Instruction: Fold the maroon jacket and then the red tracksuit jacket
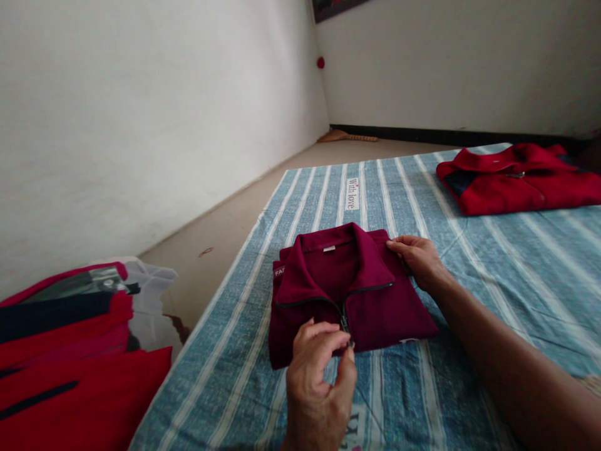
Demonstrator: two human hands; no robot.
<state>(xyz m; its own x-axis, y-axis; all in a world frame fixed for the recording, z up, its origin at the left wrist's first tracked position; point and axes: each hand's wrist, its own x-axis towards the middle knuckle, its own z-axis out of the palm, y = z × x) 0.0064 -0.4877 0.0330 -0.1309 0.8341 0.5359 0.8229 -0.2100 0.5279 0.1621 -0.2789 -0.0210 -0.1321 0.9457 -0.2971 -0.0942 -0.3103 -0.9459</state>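
A folded maroon zip-up jacket lies on a blue striped bedsheet. Its collar stands up, with a white label inside, and the dark zip is partly undone. At the near edge, below the zip, my left hand pinches the jacket front between thumb and forefinger; whether it has the zip pull or the cloth I cannot tell. My right hand is closed on the fold by the jacket's far right shoulder, thumb and fingertips on the cloth.
Another folded jacket, red with dark panels, lies at the far right of the sheet. Red and dark garments are piled at lower left beside clear plastic. A broom rests on the floor by the wall.
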